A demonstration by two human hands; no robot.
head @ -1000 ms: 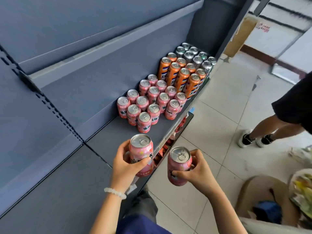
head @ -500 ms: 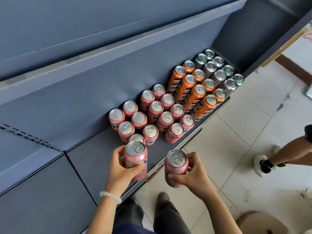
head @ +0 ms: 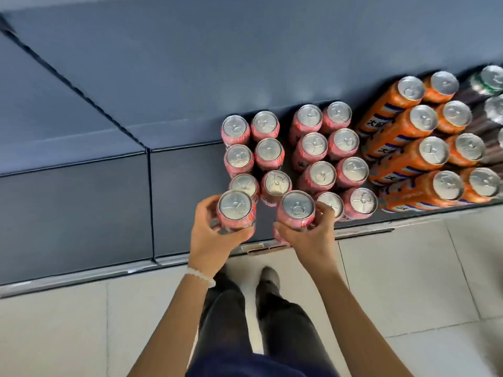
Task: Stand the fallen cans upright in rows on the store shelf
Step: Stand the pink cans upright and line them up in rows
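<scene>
My left hand grips an upright pink can at the front of the left pink rows. Beside it, my right hand grips a second upright pink can. Both cans are over the front part of the dark blue shelf; whether they touch it is hidden. Behind them several pink cans stand upright in rows. Taller orange cans stand in rows to the right. No fallen can is in view.
Silver and green cans stand at the far right. The shelf's back panel rises behind the rows. Bare shelf stretches to the left. A price strip runs along the shelf's front edge. Below are the tiled floor and my legs.
The view has swung to look straight down on the shelf. Both hands have carried their pink cans forward over the shelf edge, up against the front of the pink rows.
</scene>
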